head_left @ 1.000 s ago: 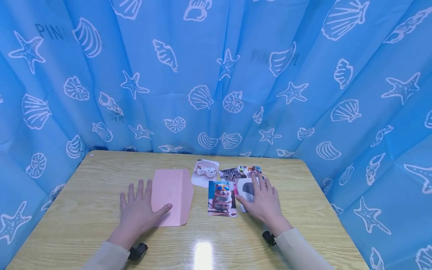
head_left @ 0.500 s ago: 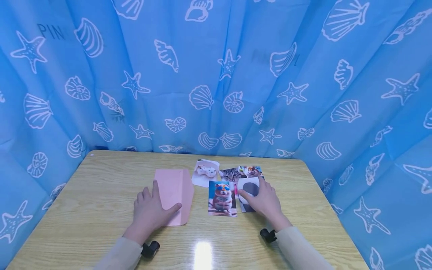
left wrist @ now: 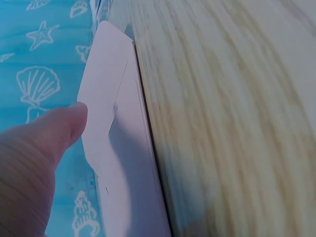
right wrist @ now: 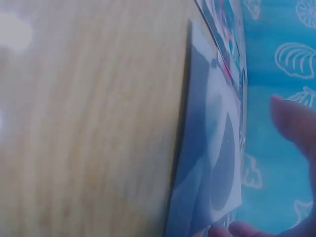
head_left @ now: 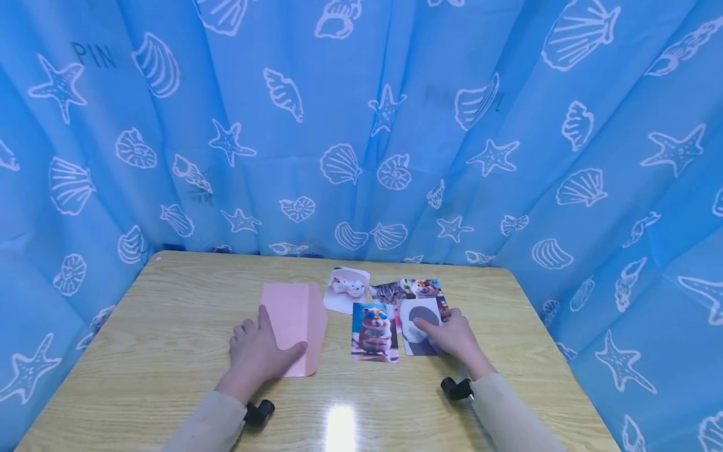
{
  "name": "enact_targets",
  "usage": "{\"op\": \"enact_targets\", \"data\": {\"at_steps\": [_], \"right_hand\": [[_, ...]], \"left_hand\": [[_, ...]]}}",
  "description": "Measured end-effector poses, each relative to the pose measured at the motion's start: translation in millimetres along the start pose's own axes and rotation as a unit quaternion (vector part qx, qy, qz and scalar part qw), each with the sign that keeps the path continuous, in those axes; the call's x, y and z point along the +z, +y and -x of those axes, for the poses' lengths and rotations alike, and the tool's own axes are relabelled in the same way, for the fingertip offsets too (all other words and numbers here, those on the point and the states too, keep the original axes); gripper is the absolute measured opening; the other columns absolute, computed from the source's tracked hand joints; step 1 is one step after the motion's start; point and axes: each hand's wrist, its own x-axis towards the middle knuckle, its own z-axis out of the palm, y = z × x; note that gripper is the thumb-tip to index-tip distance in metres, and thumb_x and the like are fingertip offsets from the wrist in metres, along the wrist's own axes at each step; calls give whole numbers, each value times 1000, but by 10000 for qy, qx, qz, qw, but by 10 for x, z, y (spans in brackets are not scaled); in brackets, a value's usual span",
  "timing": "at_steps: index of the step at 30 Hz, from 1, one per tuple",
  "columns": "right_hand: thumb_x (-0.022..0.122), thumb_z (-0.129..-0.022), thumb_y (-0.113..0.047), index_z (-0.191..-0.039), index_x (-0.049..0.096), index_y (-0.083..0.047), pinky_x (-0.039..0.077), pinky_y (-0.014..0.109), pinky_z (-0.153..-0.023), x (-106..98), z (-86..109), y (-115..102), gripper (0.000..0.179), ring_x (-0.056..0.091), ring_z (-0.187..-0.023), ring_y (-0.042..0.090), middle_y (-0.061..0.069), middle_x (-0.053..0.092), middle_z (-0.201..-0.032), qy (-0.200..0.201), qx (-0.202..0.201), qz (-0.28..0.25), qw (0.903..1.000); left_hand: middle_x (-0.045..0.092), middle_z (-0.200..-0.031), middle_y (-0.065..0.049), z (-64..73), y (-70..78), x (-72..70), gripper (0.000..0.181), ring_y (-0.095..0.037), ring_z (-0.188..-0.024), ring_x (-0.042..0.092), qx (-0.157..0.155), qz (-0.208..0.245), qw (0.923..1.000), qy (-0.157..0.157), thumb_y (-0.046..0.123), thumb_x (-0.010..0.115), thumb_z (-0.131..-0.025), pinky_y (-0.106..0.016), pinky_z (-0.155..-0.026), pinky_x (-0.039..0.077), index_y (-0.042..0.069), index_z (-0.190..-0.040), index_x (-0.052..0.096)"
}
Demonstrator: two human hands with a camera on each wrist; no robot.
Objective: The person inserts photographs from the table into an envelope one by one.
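Note:
A pink envelope [head_left: 288, 307] lies on the table with its flap [left wrist: 101, 94] spread out on the right. My left hand [head_left: 255, 359] rests at its near left side; the index finger and thumb are spread over the paper, and the thumb stands off the flap. A photo of a grey and white shape [head_left: 415, 307] lies under my right hand [head_left: 456, 338]. There the fingers are at the photo's right edge, while the thumb [right wrist: 289, 118] is held above it, apart. Beside it lies a photo of a hamster in sunglasses [head_left: 375, 336].
Behind these lie a photo of two white animals [head_left: 346, 289], a photo of a tabby cat [head_left: 388, 292] and another animal photo [head_left: 425, 287], some overlapping. The wooden table [head_left: 186, 295] ends at a blue shell-patterned curtain [head_left: 361, 125].
My left hand has moved right, farther onto the envelope, with its fingers drawn in. My right hand has slid off the photo's middle to its right edge, fingers now bent.

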Motion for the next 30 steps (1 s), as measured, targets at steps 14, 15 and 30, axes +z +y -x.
{"op": "enact_targets", "data": {"at_steps": [14,15,30], "right_hand": [[78,-76,-48,-108,49,6,45,42,-75,29,-78,86,70,53,-87,30,19,56,-101,-40,262,91,9996],[79,-76,-47,-107,50,6,45,42,-74,28,-78,85,68,53,-85,29,18,56,-99,-34,273,68,9996],[79,-78,-42,-104,47,2,44,39,-73,42,-62,89,60,52,-86,29,16,54,-97,-28,426,-146,9990]], "left_hand": [[44,-117,-40,-67,60,-24,129,-52,-106,43,8,-400,9990,-206,74,68,-67,-62,-86,37,-14,-146,17],[44,-118,-39,-71,64,-26,128,-52,-106,43,9,-455,9987,-212,74,68,-67,-62,-86,38,-14,-145,18],[41,-107,-40,-139,-22,-197,125,-50,-97,45,-595,-297,9932,-951,66,77,-62,-59,-77,43,-18,-137,23]]}}
